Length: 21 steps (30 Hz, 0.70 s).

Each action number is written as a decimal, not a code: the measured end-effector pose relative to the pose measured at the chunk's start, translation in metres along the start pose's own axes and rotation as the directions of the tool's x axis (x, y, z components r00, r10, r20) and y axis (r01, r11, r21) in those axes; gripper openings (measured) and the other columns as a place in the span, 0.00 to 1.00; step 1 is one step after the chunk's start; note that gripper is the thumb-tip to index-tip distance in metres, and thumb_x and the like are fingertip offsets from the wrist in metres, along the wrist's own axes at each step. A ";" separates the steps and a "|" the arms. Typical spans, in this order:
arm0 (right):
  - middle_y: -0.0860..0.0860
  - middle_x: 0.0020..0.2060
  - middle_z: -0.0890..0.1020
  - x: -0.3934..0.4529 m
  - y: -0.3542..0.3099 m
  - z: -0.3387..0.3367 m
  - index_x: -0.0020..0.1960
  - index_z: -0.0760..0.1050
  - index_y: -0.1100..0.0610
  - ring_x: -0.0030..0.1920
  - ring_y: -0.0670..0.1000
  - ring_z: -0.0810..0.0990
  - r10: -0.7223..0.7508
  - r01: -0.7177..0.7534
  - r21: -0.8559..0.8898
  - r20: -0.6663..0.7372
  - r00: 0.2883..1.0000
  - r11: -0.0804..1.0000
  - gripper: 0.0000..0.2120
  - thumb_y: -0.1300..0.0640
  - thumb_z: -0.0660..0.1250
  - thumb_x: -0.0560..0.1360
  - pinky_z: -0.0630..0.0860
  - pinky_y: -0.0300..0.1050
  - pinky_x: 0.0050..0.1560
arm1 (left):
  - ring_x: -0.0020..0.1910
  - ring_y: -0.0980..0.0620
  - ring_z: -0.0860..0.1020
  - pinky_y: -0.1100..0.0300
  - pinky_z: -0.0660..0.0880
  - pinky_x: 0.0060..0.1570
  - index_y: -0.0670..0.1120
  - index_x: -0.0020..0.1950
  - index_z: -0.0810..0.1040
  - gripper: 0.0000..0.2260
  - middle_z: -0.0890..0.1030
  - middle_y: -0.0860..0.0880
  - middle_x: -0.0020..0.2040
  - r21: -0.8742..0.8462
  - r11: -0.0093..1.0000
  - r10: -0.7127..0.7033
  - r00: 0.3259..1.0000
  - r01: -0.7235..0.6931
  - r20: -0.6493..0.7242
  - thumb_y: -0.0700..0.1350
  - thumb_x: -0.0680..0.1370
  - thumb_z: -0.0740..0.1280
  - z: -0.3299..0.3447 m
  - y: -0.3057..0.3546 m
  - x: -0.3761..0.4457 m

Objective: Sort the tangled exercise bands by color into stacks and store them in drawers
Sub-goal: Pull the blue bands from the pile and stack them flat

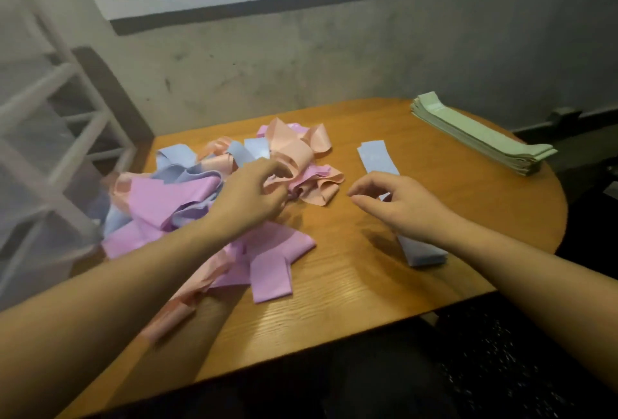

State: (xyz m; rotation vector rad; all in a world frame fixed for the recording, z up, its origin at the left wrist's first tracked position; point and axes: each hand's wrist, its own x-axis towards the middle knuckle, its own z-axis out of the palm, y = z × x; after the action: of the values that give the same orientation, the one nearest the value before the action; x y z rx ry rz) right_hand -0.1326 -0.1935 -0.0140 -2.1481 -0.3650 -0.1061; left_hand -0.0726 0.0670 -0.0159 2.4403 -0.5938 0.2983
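Head-camera view, looking down on a rounded wooden table (351, 285) set against a scuffed grey wall (334, 60): a person works over a tangled heap of exercise bands (207, 194) in pink, peach and pale blue, spread across the left half of the tabletop. The left hand (250, 196) reaches into the middle of the heap, fingers curled down among the peach and pink loops; whether it actually grips a band cannot be told, as the fingertips are buried in the folds. The right hand (398, 201) hovers just right of the heap, fingers loosely bent and holding nothing, directly above a flat stack of pale blue bands (379, 157) that runs from the table's middle toward its near edge, partly hidden under the wrist. A neat stack of green bands (478, 134) lies along the far right rim of the table, well apart from the heap. One pink band (271, 275) sticks out flat from the heap's near side. A white drawer frame (60, 111) with translucent fronts stands to the left of the table.
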 end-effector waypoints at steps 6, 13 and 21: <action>0.43 0.46 0.83 0.025 -0.025 0.040 0.50 0.82 0.51 0.45 0.38 0.79 -0.031 0.031 0.010 0.020 0.999 0.999 0.06 0.60 0.70 0.77 0.72 0.28 0.46 | 0.57 0.55 0.75 0.58 0.72 0.57 0.51 0.59 0.81 0.10 0.80 0.54 0.58 0.175 0.984 0.006 0.999 -0.016 0.054 0.45 0.79 0.68 -0.029 -0.037 -0.050; 0.40 0.47 0.83 0.057 -0.048 0.078 0.50 0.82 0.48 0.49 0.39 0.80 -0.028 0.030 -0.045 0.045 0.999 0.999 0.06 0.57 0.69 0.77 0.75 0.32 0.48 | 0.62 0.58 0.72 0.51 0.67 0.69 0.57 0.58 0.79 0.09 0.78 0.60 0.58 0.275 0.959 0.066 0.998 -0.067 0.013 0.53 0.79 0.65 -0.030 -0.058 -0.073; 0.44 0.50 0.83 0.115 -0.059 0.104 0.56 0.82 0.51 0.51 0.42 0.80 -0.003 0.002 -0.140 -0.007 1.000 0.990 0.09 0.57 0.66 0.79 0.76 0.30 0.48 | 0.72 0.54 0.66 0.42 0.52 0.77 0.56 0.60 0.77 0.13 0.73 0.55 0.68 0.306 0.951 0.007 0.990 0.038 -0.144 0.59 0.78 0.64 -0.025 -0.080 -0.046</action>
State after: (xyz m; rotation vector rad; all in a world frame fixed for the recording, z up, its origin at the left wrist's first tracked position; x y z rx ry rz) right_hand -0.0470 -0.0512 -0.0017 -2.2852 -0.3658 -0.1444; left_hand -0.0765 0.1553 -0.0522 2.6898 -0.4944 0.5941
